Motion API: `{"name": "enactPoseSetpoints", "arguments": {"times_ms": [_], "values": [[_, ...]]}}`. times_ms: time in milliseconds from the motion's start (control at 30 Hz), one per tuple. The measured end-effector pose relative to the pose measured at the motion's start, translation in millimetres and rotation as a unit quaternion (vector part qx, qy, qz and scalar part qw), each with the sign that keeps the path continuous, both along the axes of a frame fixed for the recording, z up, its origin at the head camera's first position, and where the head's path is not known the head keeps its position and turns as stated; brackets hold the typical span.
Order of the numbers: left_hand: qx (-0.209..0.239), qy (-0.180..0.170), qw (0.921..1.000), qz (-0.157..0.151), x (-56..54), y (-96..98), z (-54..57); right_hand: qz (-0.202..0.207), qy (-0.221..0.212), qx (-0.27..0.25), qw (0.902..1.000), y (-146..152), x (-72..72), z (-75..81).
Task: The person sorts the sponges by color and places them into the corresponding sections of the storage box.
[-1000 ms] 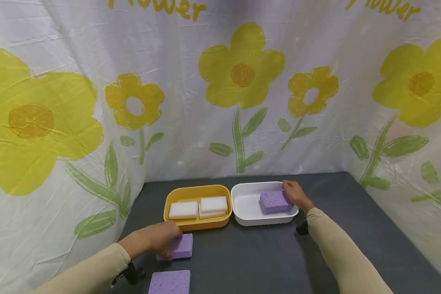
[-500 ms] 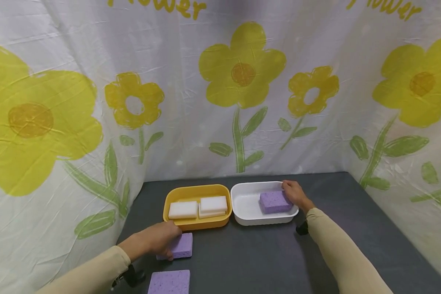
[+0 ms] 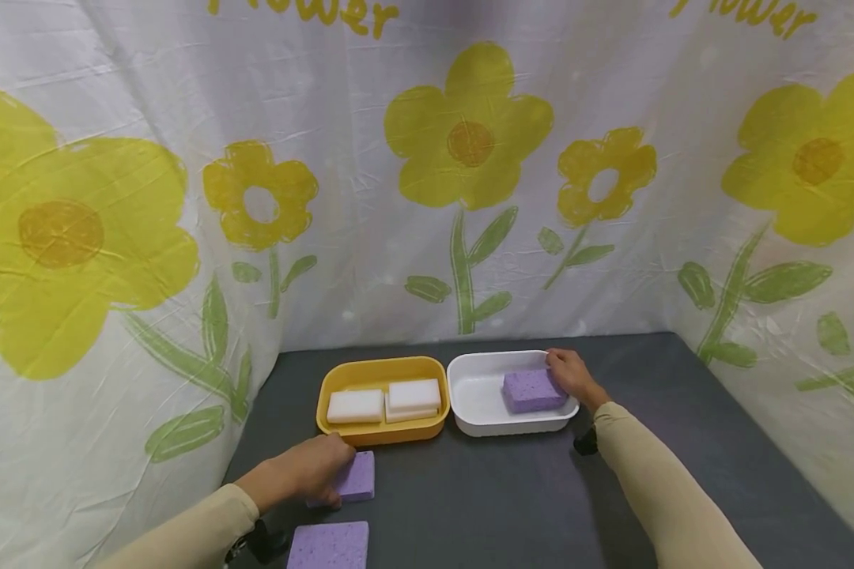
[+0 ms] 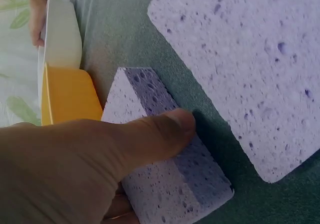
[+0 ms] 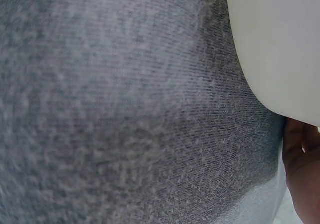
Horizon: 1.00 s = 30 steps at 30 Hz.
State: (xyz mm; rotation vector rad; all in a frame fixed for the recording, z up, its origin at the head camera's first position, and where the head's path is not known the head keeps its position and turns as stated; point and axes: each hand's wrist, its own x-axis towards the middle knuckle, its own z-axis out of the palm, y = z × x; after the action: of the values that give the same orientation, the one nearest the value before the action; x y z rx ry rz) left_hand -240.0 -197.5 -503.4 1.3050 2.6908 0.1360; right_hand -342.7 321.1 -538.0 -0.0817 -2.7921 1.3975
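My left hand [image 3: 306,472] pinches a purple sponge [image 3: 359,476] on the dark table, in front of the yellow tray. In the left wrist view the thumb [image 4: 165,134] presses the near side of this sponge [image 4: 165,189]; most other fingers are hidden. A second purple sponge [image 3: 330,547] lies flat nearer to me. My right hand [image 3: 573,374] grips the right end of the white tray [image 3: 473,399], where another purple sponge [image 3: 530,392] lies. In the right wrist view, fingers [image 5: 295,134] sit against the outside of the tray wall [image 5: 280,48].
The yellow tray [image 3: 341,371] stands beside the white one, touching or nearly so, and holds several white sponges [image 3: 356,407]. A dark cloth [image 3: 484,506] covers the table. A flower-printed curtain [image 3: 356,300] hangs along the back and sides.
My left hand and the sponge in its fingers have shifted very slightly to the right. My right hand and both trays stay where they were.
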Motion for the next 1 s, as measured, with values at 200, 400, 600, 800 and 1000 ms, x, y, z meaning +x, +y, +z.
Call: {"name": "enactPoseSetpoints", "arguments": {"times_ms": [200, 400, 600, 800, 1000], "values": [[-0.015, -0.015, 0.9997, 0.01, 3.5, 6.7, 7.2, 0.002, 0.002, 0.004, 1.0, 2, 1.2, 0.7], [-0.032, -0.021, 0.9992, -0.008, 7.0, 27.6, 26.1, 0.004, 0.001, 0.003, 1.0, 3, 0.4, -1.1], [-0.029, 0.007, 0.9995, -0.009, 3.9, 52.7, 54.9, -0.001, 0.002, -0.002, 1.0, 3, -2.1, -0.1], [-0.034, 0.025, 0.9991, 0.0, -4.7, 75.1, 72.7, 0.003, -0.005, 0.0, 1.0, 3, -2.0, 0.4], [-0.02, 0.03, 0.9993, 0.012, -13.5, 106.2, 86.1, 0.0, -0.003, 0.008, 1.0, 4, -2.0, -1.0]]}}
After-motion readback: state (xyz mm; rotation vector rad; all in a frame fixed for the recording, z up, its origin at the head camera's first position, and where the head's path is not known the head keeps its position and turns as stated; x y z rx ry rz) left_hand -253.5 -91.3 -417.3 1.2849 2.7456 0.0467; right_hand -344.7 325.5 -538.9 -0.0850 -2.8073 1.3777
